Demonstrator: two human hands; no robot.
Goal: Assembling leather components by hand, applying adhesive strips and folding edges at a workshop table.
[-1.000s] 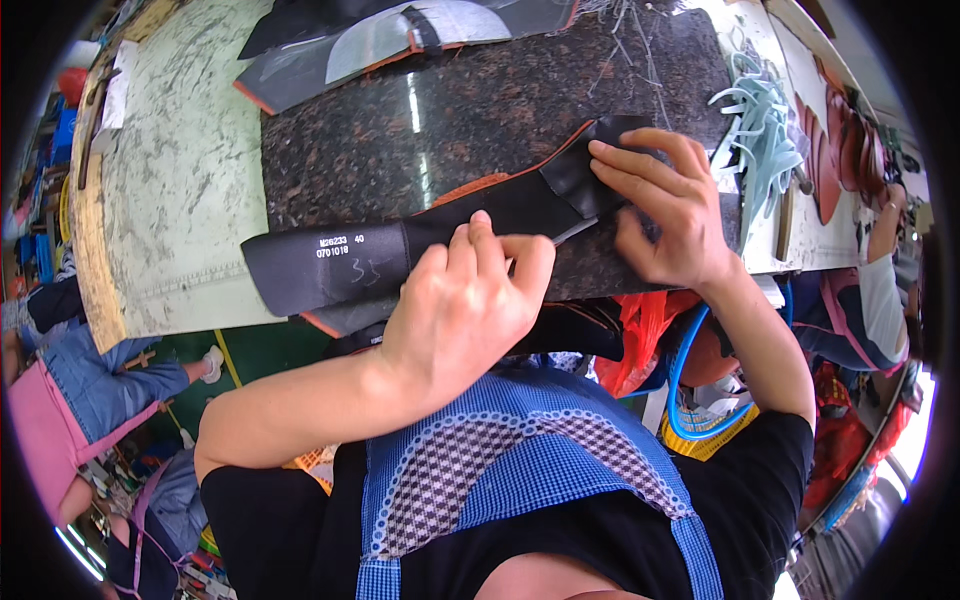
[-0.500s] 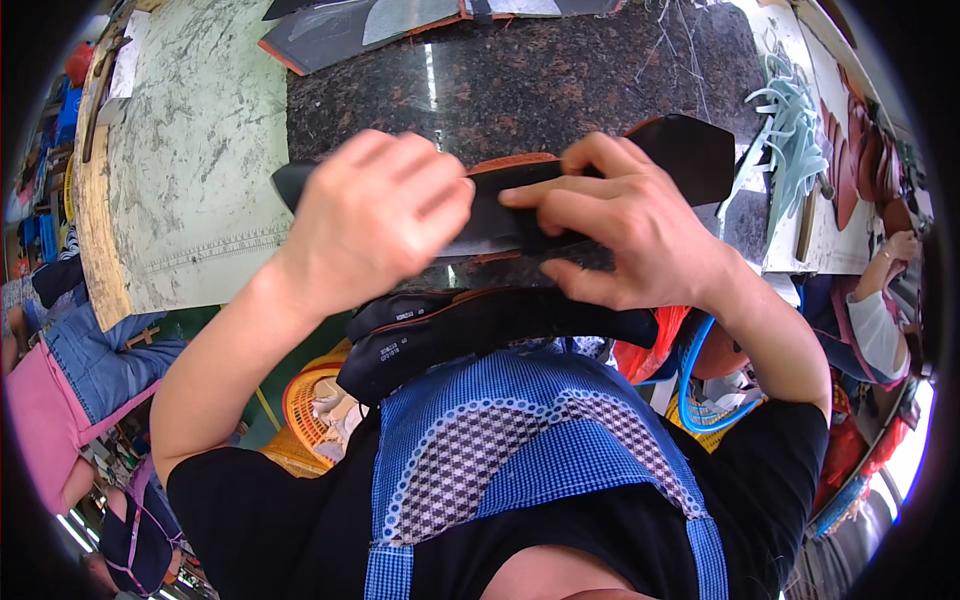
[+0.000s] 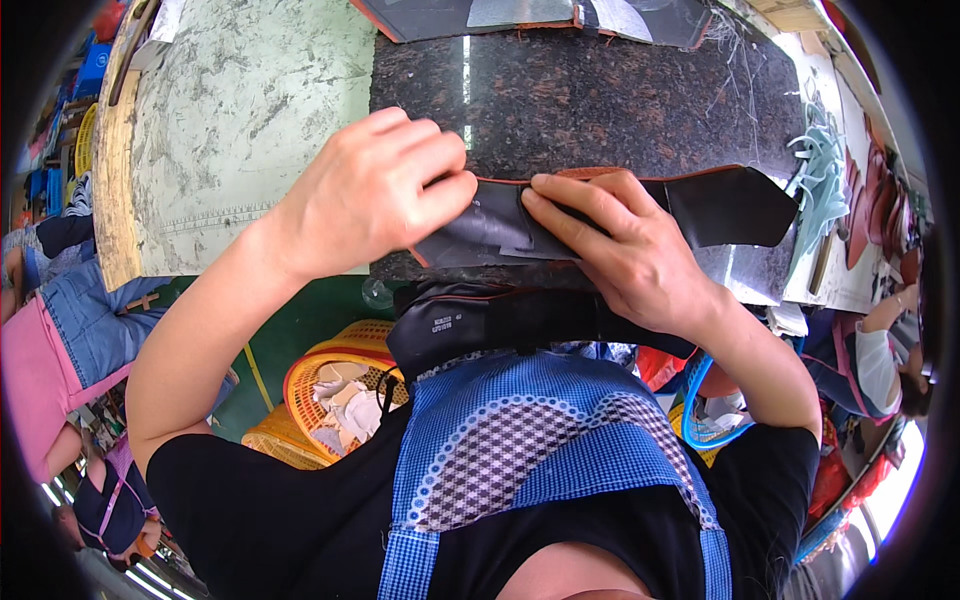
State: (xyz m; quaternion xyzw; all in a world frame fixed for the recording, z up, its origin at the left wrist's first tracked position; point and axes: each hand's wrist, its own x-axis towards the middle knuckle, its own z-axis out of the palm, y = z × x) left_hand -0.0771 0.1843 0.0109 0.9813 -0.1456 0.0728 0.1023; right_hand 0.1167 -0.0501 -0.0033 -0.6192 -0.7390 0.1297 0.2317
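Observation:
A long black leather piece (image 3: 728,205) with a reddish-brown edge lies across the near part of the dark stone slab (image 3: 600,110). My left hand (image 3: 375,195) is closed at its left part, thumb and curled fingers pinching the leather; the fingertips are partly hidden. My right hand (image 3: 635,240) lies over the middle of the piece, fingers stretched and pressing on it near a fold. Below the table edge, more black leather pieces (image 3: 470,325), one with small pale print, rest against my blue checked apron (image 3: 580,460).
More black pieces (image 3: 430,18) with reddish edges lie at the slab's far side. A pale worn board (image 3: 250,140) is on the left. Light-green strips (image 3: 822,155) hang at the right. An orange basket (image 3: 335,375) of scraps stands below left. Other people (image 3: 85,340) are at both sides.
The view has shifted, so the table things appear further right. My right hand's raised, spread fingers have come down flat on the leather. My left hand stays closed at its left part.

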